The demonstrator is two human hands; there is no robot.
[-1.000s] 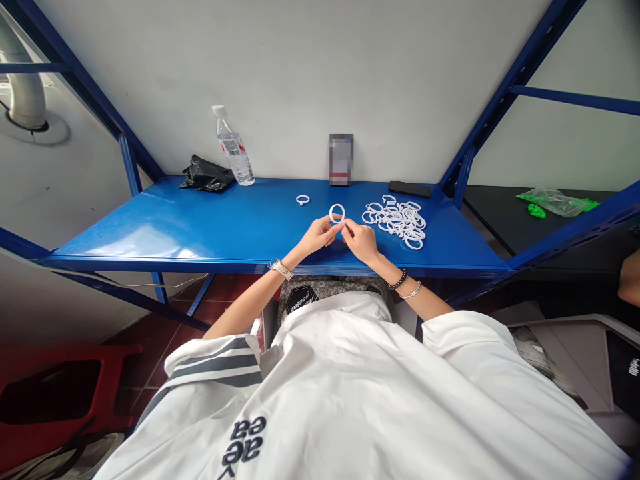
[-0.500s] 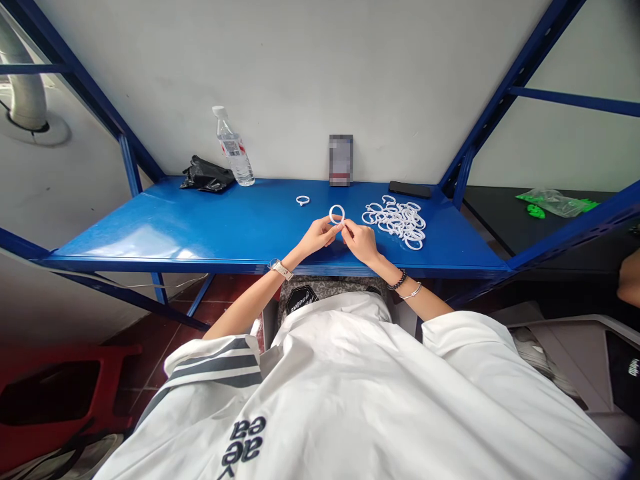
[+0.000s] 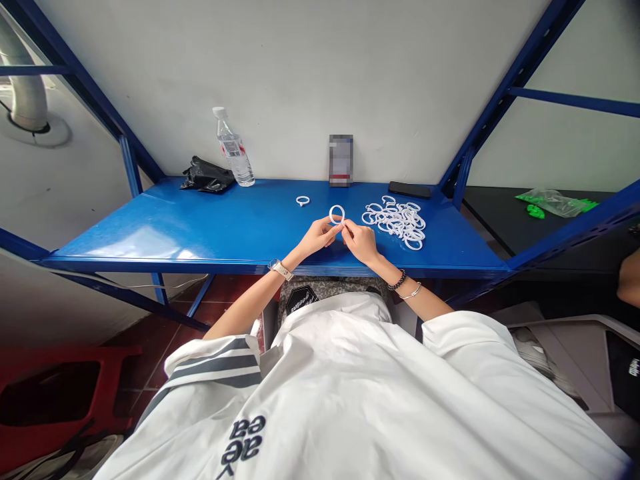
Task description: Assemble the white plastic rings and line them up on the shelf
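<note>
Both my hands meet over the blue shelf top, pinching one white plastic ring upright between their fingertips. My left hand grips its lower left side and my right hand its lower right. A pile of several white rings lies just right of my right hand. One single white ring rests flat on the shelf, further back and left of the held ring.
A clear water bottle and a crumpled black bag stand at the back left. A small box leans on the wall, a black phone lies right of it. Blue frame posts flank the shelf. Green parts lie far right.
</note>
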